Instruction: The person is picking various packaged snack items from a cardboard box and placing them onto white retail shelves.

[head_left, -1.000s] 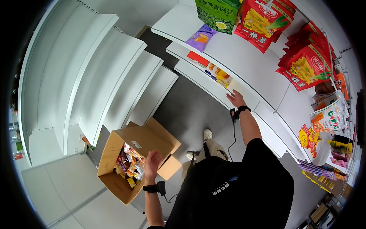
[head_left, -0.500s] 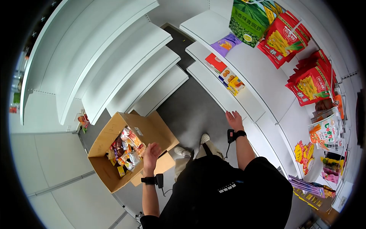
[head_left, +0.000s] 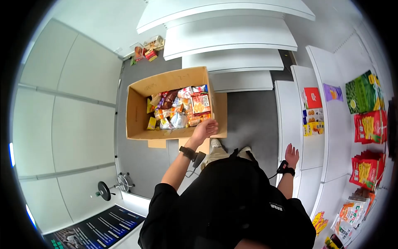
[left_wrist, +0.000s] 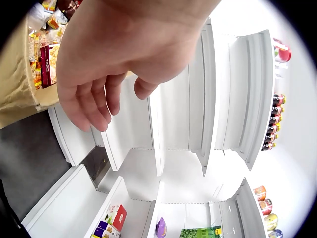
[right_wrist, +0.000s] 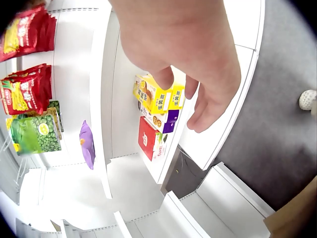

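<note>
My left hand [head_left: 206, 128] is at the near right edge of an open cardboard box [head_left: 143, 85], its fingers loosely bent with nothing in them. Packaged snacks fill the box, among them a red snack box [head_left: 201, 103] close to that hand. In the left wrist view, the fingers of the left hand [left_wrist: 124, 54] hang relaxed beside the box. My right hand [head_left: 291, 154] holds nothing and hovers by the low white shelf on the right. On that shelf sit a red box [head_left: 312, 97], a white-and-purple cookie box [head_left: 313, 115] and a yellow box [head_left: 314, 129].
White tiered shelves [head_left: 232, 37] stand ahead. Along the right, higher shelving carries a purple bag [head_left: 333, 92], a green pea bag [head_left: 365, 93] and red snack bags [head_left: 369, 126]. More packages [head_left: 145, 50] lie on the floor by the wall. A wheeled stand [head_left: 124, 181] is at left.
The head view has turned left, bringing the cardboard box toward the middle and the stocked shelves to the right edge. The left hand now overlaps the box's edge; both hands remain without anything held.
</note>
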`<action>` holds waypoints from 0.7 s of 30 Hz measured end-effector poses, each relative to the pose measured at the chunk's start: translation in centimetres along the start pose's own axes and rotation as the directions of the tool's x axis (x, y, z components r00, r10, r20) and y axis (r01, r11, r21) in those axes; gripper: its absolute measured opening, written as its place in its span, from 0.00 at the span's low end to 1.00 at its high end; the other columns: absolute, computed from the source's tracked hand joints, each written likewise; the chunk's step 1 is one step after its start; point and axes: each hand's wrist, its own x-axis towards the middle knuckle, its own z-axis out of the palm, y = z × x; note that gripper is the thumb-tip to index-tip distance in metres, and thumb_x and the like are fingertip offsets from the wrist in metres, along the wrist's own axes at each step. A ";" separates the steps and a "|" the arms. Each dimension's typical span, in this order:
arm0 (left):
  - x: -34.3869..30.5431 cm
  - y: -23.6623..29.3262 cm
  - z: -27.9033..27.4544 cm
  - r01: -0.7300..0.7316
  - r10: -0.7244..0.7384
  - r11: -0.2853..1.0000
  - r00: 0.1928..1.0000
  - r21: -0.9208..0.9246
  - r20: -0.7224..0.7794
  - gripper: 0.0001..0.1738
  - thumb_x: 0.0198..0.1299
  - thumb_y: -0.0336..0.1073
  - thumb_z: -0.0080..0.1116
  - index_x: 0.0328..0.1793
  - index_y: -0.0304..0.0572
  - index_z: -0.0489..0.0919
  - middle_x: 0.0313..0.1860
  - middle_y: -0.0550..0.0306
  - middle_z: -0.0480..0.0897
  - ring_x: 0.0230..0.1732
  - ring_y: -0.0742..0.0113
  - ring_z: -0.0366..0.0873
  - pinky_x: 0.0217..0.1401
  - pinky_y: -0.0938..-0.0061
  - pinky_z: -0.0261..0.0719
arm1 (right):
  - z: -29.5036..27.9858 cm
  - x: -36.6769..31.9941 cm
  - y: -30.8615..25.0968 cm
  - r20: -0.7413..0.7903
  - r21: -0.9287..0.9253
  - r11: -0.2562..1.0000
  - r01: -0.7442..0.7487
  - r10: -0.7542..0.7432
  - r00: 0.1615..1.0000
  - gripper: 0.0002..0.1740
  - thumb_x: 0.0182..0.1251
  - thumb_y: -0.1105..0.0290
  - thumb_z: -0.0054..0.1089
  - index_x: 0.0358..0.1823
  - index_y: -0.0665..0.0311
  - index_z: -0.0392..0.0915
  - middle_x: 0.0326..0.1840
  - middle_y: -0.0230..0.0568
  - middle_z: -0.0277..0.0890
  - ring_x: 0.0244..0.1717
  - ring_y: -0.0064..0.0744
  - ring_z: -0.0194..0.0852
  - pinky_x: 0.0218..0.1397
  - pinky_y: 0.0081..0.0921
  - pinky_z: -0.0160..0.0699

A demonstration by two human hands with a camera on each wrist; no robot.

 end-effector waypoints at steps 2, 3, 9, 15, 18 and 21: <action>0.1 0.1 -2.3 0.014 -0.014 0.999 1.000 -0.039 -0.003 0.20 0.67 0.48 0.44 0.52 0.41 0.74 0.48 0.57 0.79 0.46 0.65 0.76 0.55 0.67 0.74 | 1.6 -1.8 2.0 -0.008 -0.008 1.000 0.015 -0.015 1.000 0.26 0.69 0.66 0.45 0.66 0.68 0.54 0.64 0.60 0.60 0.65 0.54 0.60 0.65 0.49 0.68; 0.1 0.3 -3.2 0.026 -0.027 0.998 0.999 -0.053 -0.019 0.19 0.67 0.48 0.45 0.51 0.41 0.74 0.48 0.58 0.79 0.46 0.65 0.76 0.55 0.67 0.74 | 2.3 -2.3 3.0 -0.006 -0.025 1.000 0.007 -0.007 1.000 0.27 0.69 0.66 0.46 0.66 0.67 0.54 0.64 0.59 0.60 0.65 0.53 0.60 0.65 0.49 0.67; -0.2 1.4 -9.2 0.060 -0.066 0.995 0.995 -0.079 -0.070 0.18 0.65 0.47 0.45 0.50 0.42 0.75 0.49 0.58 0.79 0.47 0.66 0.75 0.54 0.67 0.73 | 6.7 -4.1 10.9 0.032 -0.084 0.994 -0.075 0.078 0.996 0.27 0.67 0.65 0.48 0.66 0.66 0.56 0.64 0.58 0.61 0.65 0.50 0.61 0.65 0.48 0.67; 0.5 1.6 -14.7 0.044 -0.077 0.970 0.988 -0.241 -0.131 0.19 0.65 0.46 0.45 0.53 0.41 0.71 0.50 0.54 0.77 0.47 0.62 0.74 0.52 0.65 0.74 | 9.5 -5.8 19.1 0.064 -0.174 0.970 -0.168 0.181 0.981 0.25 0.68 0.63 0.47 0.63 0.69 0.58 0.61 0.55 0.64 0.63 0.48 0.63 0.65 0.47 0.67; 1.6 1.8 -16.3 0.071 -0.127 0.947 0.979 -0.315 -0.160 0.20 0.65 0.46 0.46 0.54 0.41 0.70 0.50 0.53 0.75 0.48 0.60 0.73 0.52 0.62 0.74 | 10.5 -6.8 21.4 0.045 -0.225 0.956 -0.190 0.205 0.978 0.23 0.69 0.63 0.45 0.60 0.70 0.61 0.60 0.54 0.64 0.62 0.49 0.64 0.64 0.45 0.68; 3.3 2.0 -17.3 0.050 -0.144 0.911 0.968 -0.409 -0.204 0.21 0.64 0.46 0.47 0.56 0.40 0.68 0.49 0.53 0.73 0.49 0.58 0.72 0.51 0.61 0.74 | 11.6 -7.7 22.6 0.030 -0.283 0.940 -0.189 0.206 0.978 0.22 0.70 0.64 0.45 0.59 0.71 0.61 0.60 0.55 0.63 0.62 0.50 0.64 0.64 0.45 0.69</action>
